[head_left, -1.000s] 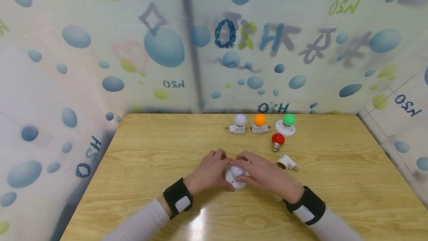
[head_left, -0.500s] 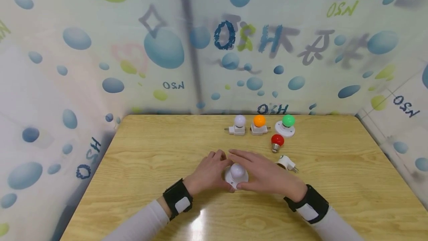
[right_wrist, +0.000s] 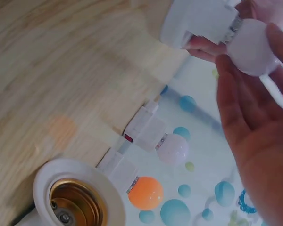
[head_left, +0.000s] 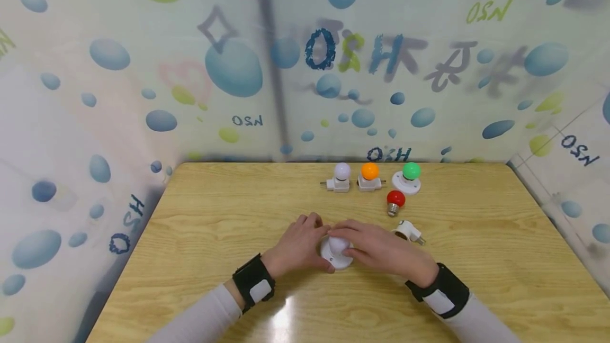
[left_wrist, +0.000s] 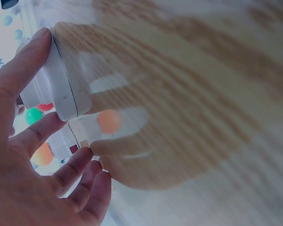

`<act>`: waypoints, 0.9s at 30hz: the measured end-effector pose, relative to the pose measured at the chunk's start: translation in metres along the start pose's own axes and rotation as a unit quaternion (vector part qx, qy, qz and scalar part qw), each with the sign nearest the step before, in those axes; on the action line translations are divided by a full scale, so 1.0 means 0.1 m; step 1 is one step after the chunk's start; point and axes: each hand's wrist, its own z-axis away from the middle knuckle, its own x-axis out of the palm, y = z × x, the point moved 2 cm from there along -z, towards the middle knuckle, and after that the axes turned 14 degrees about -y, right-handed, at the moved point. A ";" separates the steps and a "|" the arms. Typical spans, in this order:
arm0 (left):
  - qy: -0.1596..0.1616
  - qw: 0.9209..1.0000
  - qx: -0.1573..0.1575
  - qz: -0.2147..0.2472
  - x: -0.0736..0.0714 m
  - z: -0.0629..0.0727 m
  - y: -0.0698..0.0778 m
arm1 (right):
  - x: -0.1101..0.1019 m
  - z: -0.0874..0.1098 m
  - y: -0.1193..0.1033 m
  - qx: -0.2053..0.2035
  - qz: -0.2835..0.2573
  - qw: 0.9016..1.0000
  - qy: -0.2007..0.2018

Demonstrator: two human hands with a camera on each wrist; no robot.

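Note:
A white light bulb (head_left: 338, 245) stands upright in a round white lamp base (head_left: 337, 263) on the table. In the right wrist view, a strip of the bulb's metal thread shows above the socket. My left hand (head_left: 301, 245) pinches the base's rim between thumb and index finger; its other fingertips touch the tabletop. In the left wrist view the base (left_wrist: 68, 84) lies between thumb and index finger. My right hand (head_left: 381, 247) holds the bulb (right_wrist: 252, 47) from above, thumb and fingers round the globe.
A white plug-in socket (head_left: 407, 231) lies right of my right hand, open end toward me. Behind it lies a loose red bulb (head_left: 395, 201). At the table's back stand a white bulb (head_left: 342, 171), an orange bulb (head_left: 370, 171) and a green bulb (head_left: 412, 171) in holders.
My right hand spread its fingers off the bulb half a second ago and has now closed round it again. My left hand stays on the base.

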 end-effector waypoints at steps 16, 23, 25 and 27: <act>-0.003 1.000 0.001 -0.004 0.00 0.00 0.00 | 0.05 -0.04 -0.01 0.035 0.034 0.999 0.011; -0.007 1.000 0.000 -0.005 -0.01 0.00 0.01 | 0.04 -0.02 -0.03 -0.023 0.055 0.998 0.027; -0.005 1.000 0.004 -0.004 -0.02 0.01 0.01 | 0.04 -0.02 -0.05 -0.019 0.065 0.997 0.043; -0.006 1.000 0.007 0.000 -0.03 0.02 0.02 | 0.05 -0.03 -0.07 -0.006 0.072 0.996 0.052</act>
